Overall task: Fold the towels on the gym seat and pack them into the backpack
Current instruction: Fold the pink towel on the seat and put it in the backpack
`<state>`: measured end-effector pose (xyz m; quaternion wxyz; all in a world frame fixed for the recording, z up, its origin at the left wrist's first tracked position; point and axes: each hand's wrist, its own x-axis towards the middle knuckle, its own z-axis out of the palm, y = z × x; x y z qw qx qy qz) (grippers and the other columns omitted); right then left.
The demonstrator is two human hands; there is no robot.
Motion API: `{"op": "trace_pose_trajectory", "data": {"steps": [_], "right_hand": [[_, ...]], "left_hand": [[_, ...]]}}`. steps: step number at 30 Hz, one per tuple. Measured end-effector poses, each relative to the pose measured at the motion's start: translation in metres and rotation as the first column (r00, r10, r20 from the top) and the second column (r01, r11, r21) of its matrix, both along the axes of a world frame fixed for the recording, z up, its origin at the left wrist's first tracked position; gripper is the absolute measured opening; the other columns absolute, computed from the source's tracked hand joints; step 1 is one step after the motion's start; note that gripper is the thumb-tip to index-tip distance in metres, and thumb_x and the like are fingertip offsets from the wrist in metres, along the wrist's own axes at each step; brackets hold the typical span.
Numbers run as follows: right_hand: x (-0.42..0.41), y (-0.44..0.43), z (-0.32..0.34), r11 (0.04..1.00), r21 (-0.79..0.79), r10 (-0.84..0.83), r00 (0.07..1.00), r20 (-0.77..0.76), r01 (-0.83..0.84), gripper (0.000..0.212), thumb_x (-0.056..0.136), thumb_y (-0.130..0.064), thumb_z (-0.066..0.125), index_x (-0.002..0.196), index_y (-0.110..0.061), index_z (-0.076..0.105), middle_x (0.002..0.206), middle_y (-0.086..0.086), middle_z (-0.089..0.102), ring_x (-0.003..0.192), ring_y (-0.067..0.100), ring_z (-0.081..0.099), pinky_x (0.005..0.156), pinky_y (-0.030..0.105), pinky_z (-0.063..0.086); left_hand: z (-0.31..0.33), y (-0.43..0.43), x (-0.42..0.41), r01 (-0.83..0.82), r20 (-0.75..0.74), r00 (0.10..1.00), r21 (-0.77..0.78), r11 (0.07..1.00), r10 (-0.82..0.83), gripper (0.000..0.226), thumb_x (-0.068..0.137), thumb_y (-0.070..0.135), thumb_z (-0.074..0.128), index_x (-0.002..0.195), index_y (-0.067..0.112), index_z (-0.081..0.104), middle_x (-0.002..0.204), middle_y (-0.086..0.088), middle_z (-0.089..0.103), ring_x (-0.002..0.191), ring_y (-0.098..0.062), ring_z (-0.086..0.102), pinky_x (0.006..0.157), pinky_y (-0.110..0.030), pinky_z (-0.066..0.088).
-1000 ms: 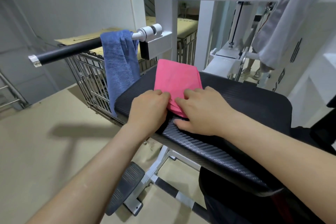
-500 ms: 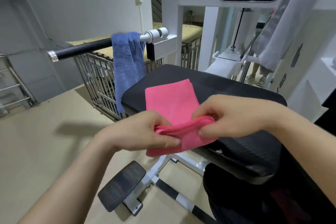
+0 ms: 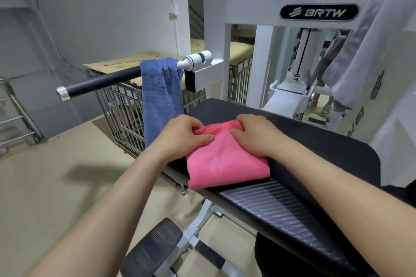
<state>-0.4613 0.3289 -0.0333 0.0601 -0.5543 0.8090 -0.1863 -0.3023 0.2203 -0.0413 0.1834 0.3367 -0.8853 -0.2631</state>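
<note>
A gym corner around us

We see a pale grey wall [image 3: 101, 7], a beige floor [image 3: 45, 186], a white machine frame [image 3: 258, 2] marked BRTW, and a wire cage [image 3: 121, 108] topped with cardboard [image 3: 126, 64] beside it.

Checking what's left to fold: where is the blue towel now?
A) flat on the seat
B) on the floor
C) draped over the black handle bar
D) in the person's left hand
C: the blue towel hangs over the black handle bar, beyond the seat.

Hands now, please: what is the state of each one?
Left hand: closed, pinching the far edge of the pink towel.
Right hand: closed on the same towel edge.
</note>
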Motion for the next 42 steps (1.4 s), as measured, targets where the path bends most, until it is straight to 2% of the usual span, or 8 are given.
{"op": "trace_pose_trajectory", "data": {"steps": [4,10,18,27,30,34,38,42], "right_hand": [[0.004,-0.007,-0.023,1.000,-0.020,-0.026,0.978,-0.209,0.022,0.009,0.098,-0.023,0.036,0.095,-0.015,0.040,0.103,0.019,0.062,0.092,0.041,0.059,0.066,0.039,0.035],[0.001,-0.012,-0.023,0.999,0.031,-0.033,0.972,-0.233,0.041,0.007,0.097,-0.023,0.035,0.094,-0.017,0.034,0.103,0.018,0.061,0.086,0.039,0.055,0.065,0.038,0.032],[-0.016,-0.019,-0.006,0.993,0.110,-0.040,0.999,0.016,0.038,0.021,0.101,-0.034,0.039,0.093,-0.014,0.038,0.111,0.015,0.060,0.089,0.026,0.048,0.071,0.033,0.032],[-0.004,-0.018,-0.012,0.994,0.029,-0.089,0.944,-0.319,0.103,0.023,0.100,-0.033,0.034,0.109,-0.014,0.042,0.107,0.013,0.062,0.096,0.035,0.059,0.066,0.038,0.036],[-0.014,-0.019,-0.005,0.996,0.078,-0.020,0.980,-0.197,0.036,0.043,0.094,-0.037,0.046,0.134,-0.023,0.038,0.126,0.011,0.053,0.112,0.032,0.053,0.086,0.041,0.045],[-0.021,-0.018,0.021,0.945,0.269,0.159,0.981,0.110,-0.184,0.074,0.083,-0.034,0.070,0.147,-0.028,0.034,0.136,-0.001,0.050,0.117,0.014,0.051,0.101,0.026,0.038],[-0.014,-0.017,0.036,0.857,0.451,0.309,0.949,-0.063,-0.249,0.061,0.072,-0.039,0.078,0.127,-0.024,0.055,0.113,-0.005,0.058,0.105,0.017,0.056,0.094,0.036,0.047],[0.009,-0.009,0.056,0.889,0.267,0.408,0.907,-0.101,-0.371,0.061,0.063,-0.043,0.084,0.111,-0.022,0.053,0.104,-0.004,0.058,0.095,0.015,0.057,0.086,0.032,0.048]], "left_hand": [[-0.020,-0.011,-0.002,-0.031,0.019,0.999,-0.088,0.996,0.033,0.031,0.083,0.047,0.067,0.074,0.018,0.069,0.068,0.002,0.067,0.072,-0.017,0.061,0.071,-0.038,0.049],[-0.028,-0.020,-0.007,-0.064,0.038,0.997,-0.110,0.992,0.069,0.023,0.087,0.050,0.060,0.093,0.028,0.065,0.095,0.007,0.068,0.093,-0.016,0.059,0.083,-0.038,0.049],[-0.016,-0.036,-0.024,-0.013,0.229,0.973,-0.109,0.994,0.038,0.042,0.094,0.051,0.047,0.085,0.013,0.061,0.087,-0.003,0.066,0.088,-0.025,0.059,0.074,-0.036,0.044],[-0.022,-0.024,-0.018,-0.075,0.156,0.975,-0.425,0.902,0.155,0.051,0.087,0.069,0.043,0.068,0.022,0.052,0.081,0.000,0.061,0.087,-0.027,0.057,0.062,-0.034,0.041],[-0.024,-0.029,-0.013,0.040,0.208,0.978,-0.326,0.944,0.030,0.045,0.081,0.073,0.043,0.082,0.028,0.053,0.085,0.006,0.047,0.093,-0.021,0.052,0.071,-0.037,0.046],[-0.018,-0.021,-0.011,0.100,0.234,0.969,-0.104,0.989,-0.074,0.053,0.071,0.067,0.065,0.094,0.020,0.060,0.087,0.006,0.062,0.084,-0.019,0.058,0.072,-0.036,0.046],[-0.004,-0.008,-0.008,0.206,0.153,0.965,0.058,0.977,-0.213,0.040,0.064,0.047,0.083,0.076,0.018,0.059,0.071,0.004,0.059,0.069,-0.018,0.053,0.065,-0.037,0.044],[0.022,0.016,-0.010,0.308,-0.027,0.950,-0.105,0.946,-0.312,0.040,0.058,0.028,0.089,0.078,0.021,0.056,0.076,0.008,0.061,0.070,-0.010,0.052,0.065,-0.030,0.043]]}}
